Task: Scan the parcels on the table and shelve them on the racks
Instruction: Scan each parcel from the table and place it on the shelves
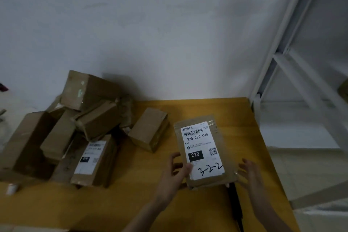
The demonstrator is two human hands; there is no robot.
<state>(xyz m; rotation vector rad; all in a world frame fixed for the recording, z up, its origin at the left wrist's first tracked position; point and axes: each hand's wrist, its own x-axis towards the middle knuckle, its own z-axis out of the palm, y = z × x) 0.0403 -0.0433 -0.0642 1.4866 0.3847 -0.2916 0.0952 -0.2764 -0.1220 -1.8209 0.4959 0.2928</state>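
Observation:
A flat brown parcel (204,151) with a white label marked "220-220-C40" and handwritten "3-2-2" is tilted up above the yellow table (244,124). My left hand (175,171) grips its lower left edge, thumb on the label. To the right of the parcel's lower right corner, my right hand (250,173) has its fingers spread and straight, fingertips at the parcel's edge. A pile of brown cardboard parcels (90,118) lies on the table's left half. One single box (150,130) sits apart near the middle.
A white metal rack (293,73) stands at the right beyond the table's edge. A dark slim object (235,205) lies on the table under my hands. A small white cylinder (11,188) stands at the left front. A grey wall is behind.

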